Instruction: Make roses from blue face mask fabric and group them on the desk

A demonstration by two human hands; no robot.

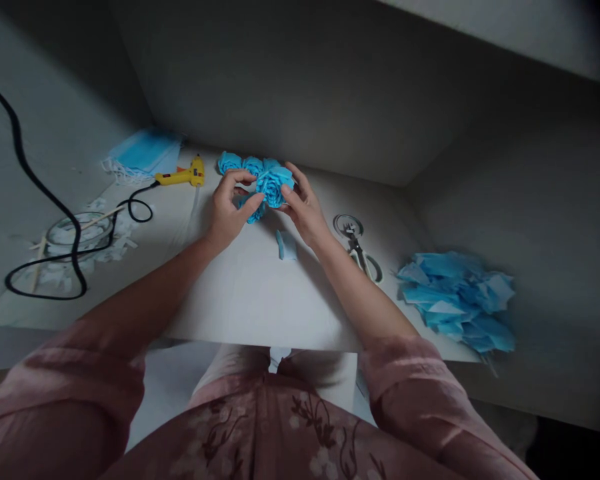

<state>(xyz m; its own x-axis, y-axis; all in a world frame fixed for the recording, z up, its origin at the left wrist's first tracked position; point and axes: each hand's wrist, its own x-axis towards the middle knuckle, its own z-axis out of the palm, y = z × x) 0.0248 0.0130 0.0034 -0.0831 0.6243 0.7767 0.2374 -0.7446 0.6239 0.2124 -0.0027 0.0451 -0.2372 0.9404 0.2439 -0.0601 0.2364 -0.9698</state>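
Between my two hands is a blue rosette flower [274, 187], its ruffled layers facing up. My left hand [231, 203] pinches it from the left with thumb and fingers. On the other side my right hand [301, 203] grips its edge, the thumb on top and the fingers behind. More blue rosettes [230, 163] stand just beyond my hands along the back of the table, and one [254, 212] shows partly below my left thumb. A small folded light-blue piece [287, 246] lies on the table nearer to me.
At the left are a yellow glue gun [183, 175] with a looping black cord [75, 233], blue face masks [145, 152] and white scraps [115, 250]. Right of my hands lie scissors [361, 257] beside a round metal-looking item [349, 227]. A heap of blue cut pieces [455, 297] sits at the table's right edge.
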